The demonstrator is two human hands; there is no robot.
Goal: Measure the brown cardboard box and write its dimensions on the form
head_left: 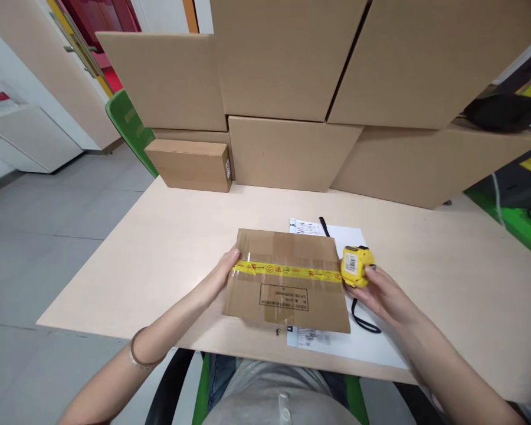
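A cardboard box [248, 295] with yellow printed tape across it is in front of me, over the near part of the table. My left hand [228, 260] grips its left edge, thumb on the top face. In my right hand [376, 292] is a yellow tape measure [354, 267] with a white barcode label, close against the box's right edge. A black wrist strap [366, 324] hangs below that hand. White printed sheets [349, 348] lie under the box. The tape measure's blade cannot be made out.
Large cardboard boxes [287, 153] are stacked along the table's [194, 230] far side. A smaller closed carton [192, 168] stands at the back left. Behind it is a green chair [130, 127]. Dark equipment [522, 171] stands at the far right.
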